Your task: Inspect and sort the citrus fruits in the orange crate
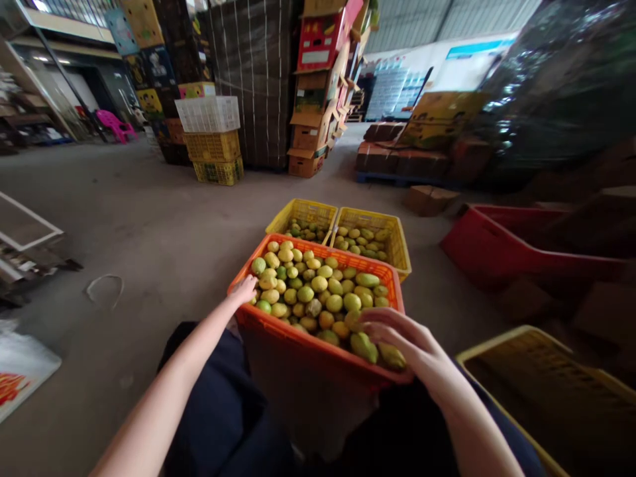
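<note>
Left hand on the orange crate's left rim; can't tell if my fingers grip. Right hand over its near right corner, fingers bent, tips at the heaped yellow-green fruit; can't tell if clamped.

The grey floor carries two yellow crates side by side, a brown carton, a blue pallet and a pink chair. The orange crate's footing is too dark to make out.
</note>
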Tool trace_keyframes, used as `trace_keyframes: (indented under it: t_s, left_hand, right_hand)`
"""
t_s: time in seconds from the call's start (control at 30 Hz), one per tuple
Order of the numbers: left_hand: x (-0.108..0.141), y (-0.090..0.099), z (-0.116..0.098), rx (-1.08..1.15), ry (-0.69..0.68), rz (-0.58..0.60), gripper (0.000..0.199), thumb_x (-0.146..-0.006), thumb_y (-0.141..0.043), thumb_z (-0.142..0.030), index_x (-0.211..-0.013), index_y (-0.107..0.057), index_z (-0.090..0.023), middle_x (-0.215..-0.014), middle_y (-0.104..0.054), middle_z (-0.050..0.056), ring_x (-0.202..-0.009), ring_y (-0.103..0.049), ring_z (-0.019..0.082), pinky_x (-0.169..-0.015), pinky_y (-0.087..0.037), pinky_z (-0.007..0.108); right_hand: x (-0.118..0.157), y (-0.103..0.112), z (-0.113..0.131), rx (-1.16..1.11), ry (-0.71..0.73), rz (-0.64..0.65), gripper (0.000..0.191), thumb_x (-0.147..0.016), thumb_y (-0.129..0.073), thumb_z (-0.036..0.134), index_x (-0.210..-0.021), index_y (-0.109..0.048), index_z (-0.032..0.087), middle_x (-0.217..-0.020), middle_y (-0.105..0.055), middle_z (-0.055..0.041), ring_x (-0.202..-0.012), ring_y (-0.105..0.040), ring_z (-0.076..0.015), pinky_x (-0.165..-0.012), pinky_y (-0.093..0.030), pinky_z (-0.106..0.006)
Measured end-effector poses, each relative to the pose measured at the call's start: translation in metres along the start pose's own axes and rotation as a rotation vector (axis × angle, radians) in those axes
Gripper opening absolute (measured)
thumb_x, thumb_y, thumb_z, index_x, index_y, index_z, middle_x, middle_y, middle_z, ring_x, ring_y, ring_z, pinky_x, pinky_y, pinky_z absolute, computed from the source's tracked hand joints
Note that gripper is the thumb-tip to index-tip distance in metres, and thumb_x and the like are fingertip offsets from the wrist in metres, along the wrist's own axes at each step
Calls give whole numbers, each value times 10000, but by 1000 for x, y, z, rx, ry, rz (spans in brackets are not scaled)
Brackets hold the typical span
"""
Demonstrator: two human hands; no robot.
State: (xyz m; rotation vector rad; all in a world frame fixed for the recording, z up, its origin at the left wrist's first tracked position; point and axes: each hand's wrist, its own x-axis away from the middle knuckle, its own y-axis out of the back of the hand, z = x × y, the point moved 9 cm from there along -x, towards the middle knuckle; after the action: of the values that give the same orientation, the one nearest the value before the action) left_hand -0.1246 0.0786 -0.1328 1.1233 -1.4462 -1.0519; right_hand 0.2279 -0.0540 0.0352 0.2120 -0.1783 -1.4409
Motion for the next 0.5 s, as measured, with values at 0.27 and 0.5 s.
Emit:
trace_keyframes:
  t_s: [0.27,0.5]
  left_hand:
    - [-78,-12,-10,-148,23,-79,553,-872,-491,-46,-1391,-571,-220,-1542,-432,180,-1398,-437,370,-1108,-419,540]
    - [-114,-20,-11,-97,-24,-12,550,-709,-717,-104,-1235,-654,-252,-1460,-499,189,-1369,-413,434,-1102,-336,644]
  right_hand:
    - [-69,2,-50,123,51,-12,381,-787,-604,566,-850,-739,216,-865,-784,-94,-829,-741,-275,-706,-598,-339]
    - [-56,-14,-88,356,105,-88,250,-836,-556,441,-782,-699,243,-806,-769,-77,-764,-732,-273,-738,-587,-382]
